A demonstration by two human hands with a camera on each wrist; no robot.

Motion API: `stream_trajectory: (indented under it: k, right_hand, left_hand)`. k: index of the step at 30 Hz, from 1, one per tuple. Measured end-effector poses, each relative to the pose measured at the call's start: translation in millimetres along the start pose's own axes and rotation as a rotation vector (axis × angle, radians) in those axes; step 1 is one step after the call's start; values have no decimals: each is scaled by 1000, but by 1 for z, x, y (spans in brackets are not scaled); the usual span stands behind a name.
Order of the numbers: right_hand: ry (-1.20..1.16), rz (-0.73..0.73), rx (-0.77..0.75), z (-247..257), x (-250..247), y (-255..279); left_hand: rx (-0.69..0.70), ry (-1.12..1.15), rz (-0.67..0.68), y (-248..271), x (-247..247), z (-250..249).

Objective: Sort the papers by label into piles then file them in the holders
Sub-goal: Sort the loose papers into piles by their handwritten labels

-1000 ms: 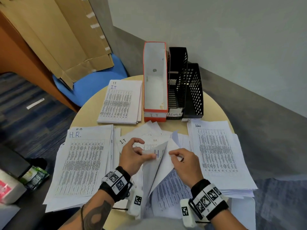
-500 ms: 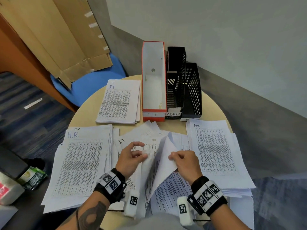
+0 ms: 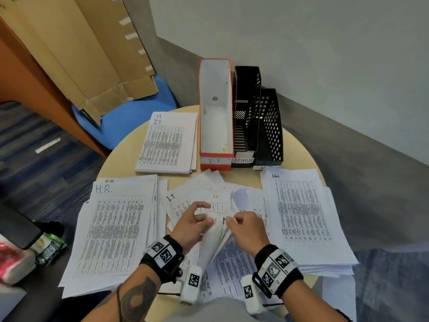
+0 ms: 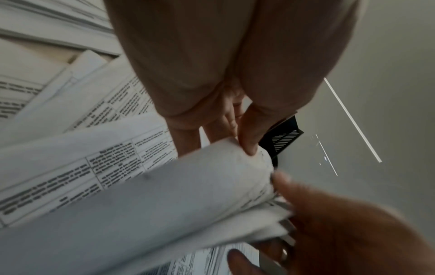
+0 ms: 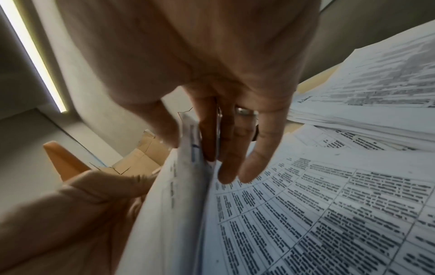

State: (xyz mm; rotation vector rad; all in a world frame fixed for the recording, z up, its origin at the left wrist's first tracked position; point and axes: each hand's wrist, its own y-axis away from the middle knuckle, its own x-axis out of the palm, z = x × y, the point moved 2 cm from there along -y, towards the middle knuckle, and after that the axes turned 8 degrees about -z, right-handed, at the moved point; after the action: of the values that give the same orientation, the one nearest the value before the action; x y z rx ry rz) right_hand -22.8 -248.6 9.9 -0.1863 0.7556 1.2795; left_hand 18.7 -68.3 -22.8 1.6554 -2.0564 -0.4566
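Left hand (image 3: 193,225) and right hand (image 3: 247,231), fingers curled, pinch the raised top edge of a folded sheet (image 3: 216,240) above the worktop (image 3: 120,159).

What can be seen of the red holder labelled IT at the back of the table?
The red holder is a tall, narrow box file, seemingly cardboard: red-orange outside, white inside with a small round hole in one wall. It stands upright on the round table, and no papers show inside it. A white strip on its low front reads "IT". Its right side sits against the black mesh holder; the IT pile lies just to its left. Neither hand touches it.
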Motion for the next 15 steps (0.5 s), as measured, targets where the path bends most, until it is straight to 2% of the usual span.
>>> stream_trajectory:
  k: [2, 6, 8, 9, 11, 13, 15]
  right_hand:
    - [-16, -29, 32, -9, -4, -4]
    - [-45, -75, 87, -16, -16, -5]
    - [-86, -87, 93, -13, -19, -3]
    - [-124, -76, 95, -9, -19, 0]
    - [-186, -48, 101, -5, -14, 1]
    - [-213, -26, 80, 0, -9, 2]
    - [-208, -29, 54, 2, -8, 1]
  left_hand:
    - [39, -1, -114, -5, -11, 2]
    - [185, -108, -525, -6, -36, -2]
    - [253, -182, -575, -1, -33, -9]
    - [269, -210, -519, 2, -27, -12]
    - [265, -265, -296, 9, -7, -13]
    - [201, -293, -33, 14, 13, -10]
    - [154, -318, 116, 14, 19, 0]
